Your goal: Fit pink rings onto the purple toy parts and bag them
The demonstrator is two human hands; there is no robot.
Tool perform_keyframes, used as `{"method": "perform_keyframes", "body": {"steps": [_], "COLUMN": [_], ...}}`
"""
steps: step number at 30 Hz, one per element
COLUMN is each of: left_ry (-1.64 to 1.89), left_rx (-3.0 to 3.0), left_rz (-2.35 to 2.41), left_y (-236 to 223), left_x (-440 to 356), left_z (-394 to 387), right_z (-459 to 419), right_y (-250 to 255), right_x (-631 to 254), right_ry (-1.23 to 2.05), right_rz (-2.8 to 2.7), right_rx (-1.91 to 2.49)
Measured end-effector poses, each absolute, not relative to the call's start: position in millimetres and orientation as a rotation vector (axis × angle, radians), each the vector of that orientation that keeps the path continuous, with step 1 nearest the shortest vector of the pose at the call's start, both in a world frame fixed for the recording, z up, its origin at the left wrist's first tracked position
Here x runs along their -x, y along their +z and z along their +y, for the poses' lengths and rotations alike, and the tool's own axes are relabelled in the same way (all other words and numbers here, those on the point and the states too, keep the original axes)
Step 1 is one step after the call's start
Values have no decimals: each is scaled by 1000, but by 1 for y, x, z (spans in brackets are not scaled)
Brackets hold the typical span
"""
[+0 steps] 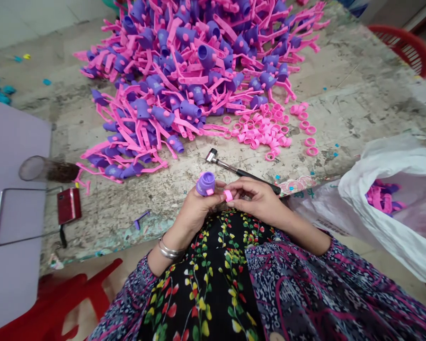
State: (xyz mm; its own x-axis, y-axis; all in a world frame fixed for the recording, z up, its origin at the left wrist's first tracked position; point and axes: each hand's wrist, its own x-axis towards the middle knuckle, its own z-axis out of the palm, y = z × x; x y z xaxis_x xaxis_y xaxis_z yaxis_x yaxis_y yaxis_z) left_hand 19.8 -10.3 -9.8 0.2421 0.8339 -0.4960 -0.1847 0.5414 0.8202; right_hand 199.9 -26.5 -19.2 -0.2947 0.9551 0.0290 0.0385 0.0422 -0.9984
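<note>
My left hand (194, 210) is closed around a purple plastic cup-shaped part (205, 182), which has a pink piece at its side. A small pink ring (228, 195) is pinched between the fingertips of my right hand (257, 199), close beside the left fingers. Both hands are at the table's near edge, in front of my body. Just beyond them lies a small hammer (230, 166) with a black handle. Behind the hammer spreads a heap of loose pink rings (262, 129).
A large pile of purple-and-pink parts (195, 71) covers the far table (358, 94). At right hangs a white sack (362, 166) with similar parts inside. On the left are a glass jar (49, 169), a red box-like object (69, 206) and a small purple piece (141, 219).
</note>
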Motion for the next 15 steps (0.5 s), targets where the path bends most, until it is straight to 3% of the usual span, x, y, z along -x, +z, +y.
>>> {"method": "perform_keyframes", "body": {"steps": [8,15], "left_ry": [767,707], "left_rx": [-698,-659], "left_rz": [1085,980], "left_y": [-13,-21], "left_x": [-18,-15], "left_z": [-12,-12], "right_z": [-30,-30], "right_y": [-20,-14], "right_x": [-200,-196], "right_ry": [1269,989], "right_rz": [-1578,-1748], "right_rx": [1062,1031]}}
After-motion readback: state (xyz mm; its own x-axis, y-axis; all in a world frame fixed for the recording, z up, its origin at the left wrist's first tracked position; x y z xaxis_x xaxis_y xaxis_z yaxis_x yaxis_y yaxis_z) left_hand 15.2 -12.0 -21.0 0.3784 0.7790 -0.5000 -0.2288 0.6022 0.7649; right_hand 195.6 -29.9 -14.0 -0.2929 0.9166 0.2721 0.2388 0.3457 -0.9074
